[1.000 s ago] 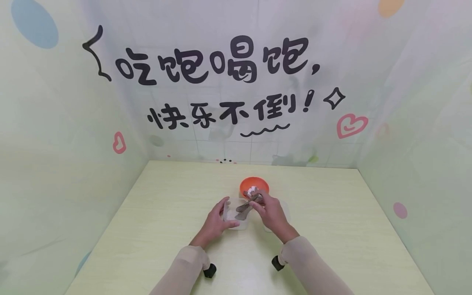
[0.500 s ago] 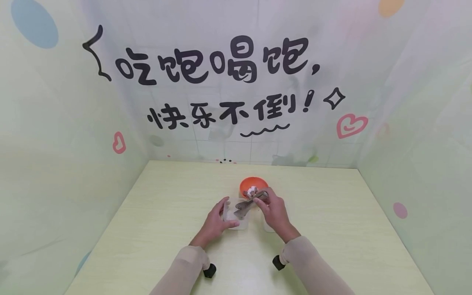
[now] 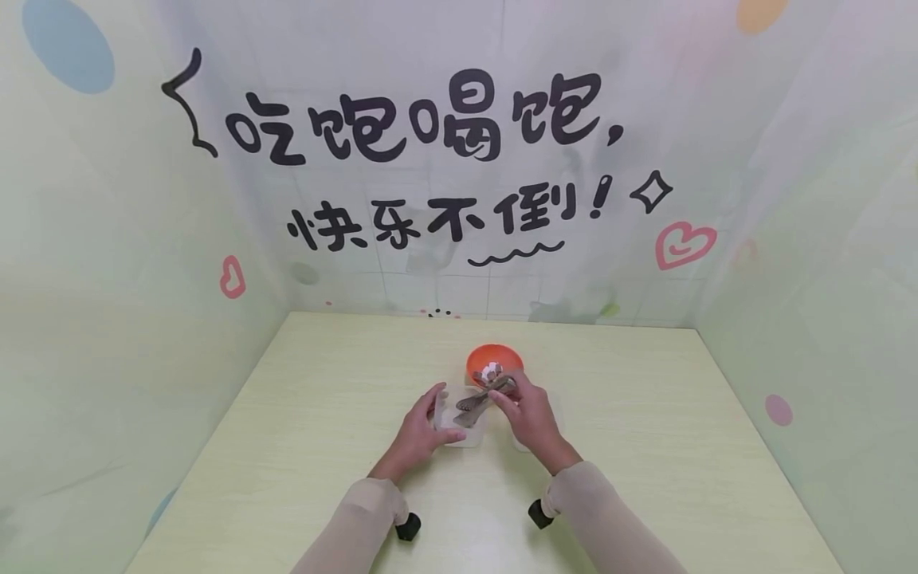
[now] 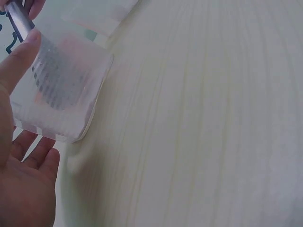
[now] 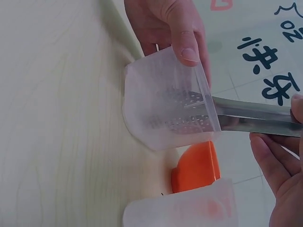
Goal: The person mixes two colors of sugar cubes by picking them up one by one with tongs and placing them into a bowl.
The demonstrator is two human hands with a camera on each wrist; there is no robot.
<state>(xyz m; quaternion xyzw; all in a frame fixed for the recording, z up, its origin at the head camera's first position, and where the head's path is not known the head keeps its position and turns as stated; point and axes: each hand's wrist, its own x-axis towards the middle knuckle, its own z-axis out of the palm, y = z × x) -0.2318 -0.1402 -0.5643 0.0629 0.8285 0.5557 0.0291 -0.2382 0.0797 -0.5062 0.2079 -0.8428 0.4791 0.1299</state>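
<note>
My left hand [image 3: 419,426] grips a clear frosted plastic container [image 5: 147,104] standing on the table, thumb at its rim on one side and fingers on the other. In my right hand [image 3: 534,414], a pair of metal tongs [image 5: 255,116] is pinched between thumb and fingers. Their perforated heads reach down inside the container and show through its wall in both wrist views. Just behind, an orange bowl [image 3: 495,353] holds several small white and brownish pieces [image 3: 492,371]. Whether the tongs hold anything, I cannot tell.
A second frosted container [image 5: 177,210] stands to the right, partly hidden under my right hand in the head view. The pale wooden table [image 3: 323,383] is bounded by printed fabric walls [image 3: 459,287] at the back and both sides.
My right hand has shifted slightly and tipped the tongs down and left, their heads now a little deeper in the container. My left hand and the orange bowl stay in place.
</note>
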